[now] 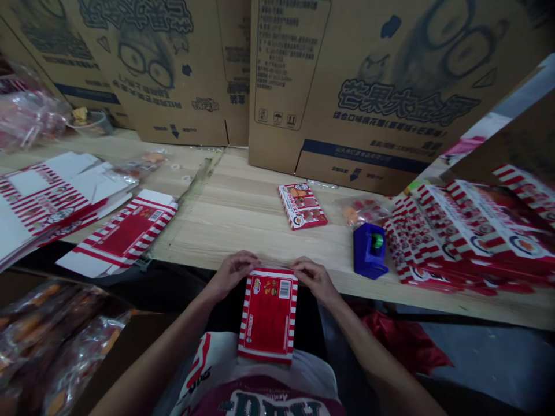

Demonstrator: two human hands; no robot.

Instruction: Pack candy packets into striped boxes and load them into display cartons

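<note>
A red box with striped red and white edges lies between my body and the table edge, its barcode side up. My left hand pinches at its upper left corner, fingers closed. At the upper right corner is my right hand, its thumb and fingers also pressed together. Whether a thin strip runs between the two hands is too faint to tell. Beyond them on the table rests a smaller-looking printed box. A blue tape dispenser with a green core stands to the right.
Stacked striped boxes fill the right side. Flat cartons and a striped carton lie left. Large cardboard boxes stand behind. Clear packets fill a box at lower left; another packet lies near the dispenser.
</note>
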